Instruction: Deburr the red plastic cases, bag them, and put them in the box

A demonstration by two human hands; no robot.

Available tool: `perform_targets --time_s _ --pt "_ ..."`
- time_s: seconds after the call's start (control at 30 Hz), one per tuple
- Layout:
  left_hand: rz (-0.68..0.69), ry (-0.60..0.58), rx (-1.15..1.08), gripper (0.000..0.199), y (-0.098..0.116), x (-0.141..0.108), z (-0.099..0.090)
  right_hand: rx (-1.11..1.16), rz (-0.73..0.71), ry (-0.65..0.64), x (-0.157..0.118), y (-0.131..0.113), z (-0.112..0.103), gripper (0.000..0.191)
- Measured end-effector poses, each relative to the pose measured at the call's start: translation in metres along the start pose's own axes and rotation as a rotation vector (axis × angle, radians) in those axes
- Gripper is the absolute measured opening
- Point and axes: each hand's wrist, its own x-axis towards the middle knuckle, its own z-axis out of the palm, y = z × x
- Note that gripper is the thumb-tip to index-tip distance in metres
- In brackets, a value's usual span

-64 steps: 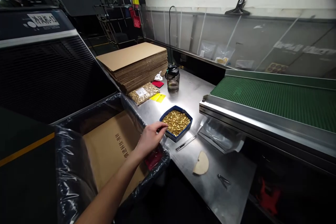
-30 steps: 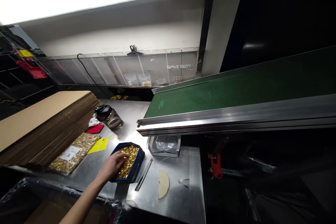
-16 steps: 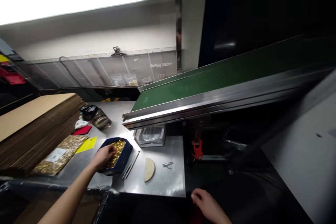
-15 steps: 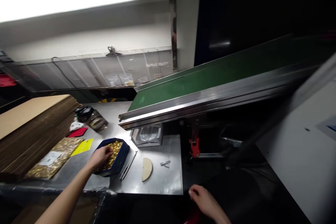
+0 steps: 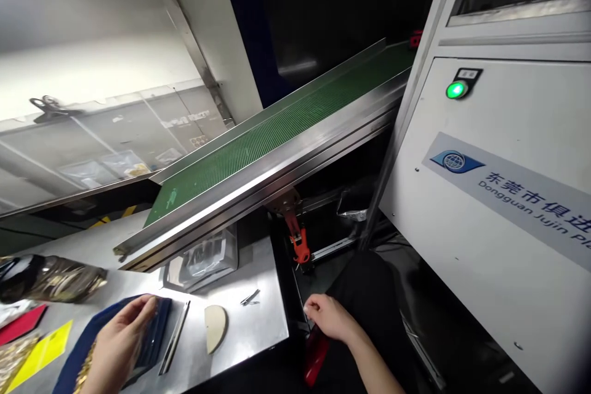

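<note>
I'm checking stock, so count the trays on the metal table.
2: a blue tray of gold pieces at lower left, and a grey tray of clear plastic below the conveyor. Others may be hidden under there.

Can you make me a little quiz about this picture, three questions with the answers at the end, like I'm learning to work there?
1. Pick one. What shape is the flat, cream-coloured piece on the shiny metal table?
A) square
B) half-round
C) star-shaped

2. True or false: the right hand is apart from the sloping, green ribbed conveyor belt.

3. Which hand is nearer the dark-blue tray of small gold-coloured pieces?

Key:
1. B
2. True
3. The left hand
</note>
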Motion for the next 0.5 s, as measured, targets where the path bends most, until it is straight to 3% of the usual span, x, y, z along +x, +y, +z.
perform_targets --time_s 0.13,0.23,0.4,0.5 --pt "-0.066 -0.225 -0.265 0.066 0.003 -0.021 0.050 -0.023 0.015 -0.006 0.000 -0.004 0.000 0.022" --pt "-0.074 -0.425 -0.367 0.060 -0.002 -0.048 0.095 -0.030 0.038 0.006 0.001 -0.005 0.000 0.023" --pt "-0.012 -0.770 -0.398 0.043 -0.014 -0.113 0.169 -0.006 0.080 0.101 0.002 -0.018 0.007 0.022" --pt "0.083 -0.925 -0.349 0.035 -0.015 -0.138 0.196 0.018 0.094 0.199 -0.002 -0.031 0.012 0.023"
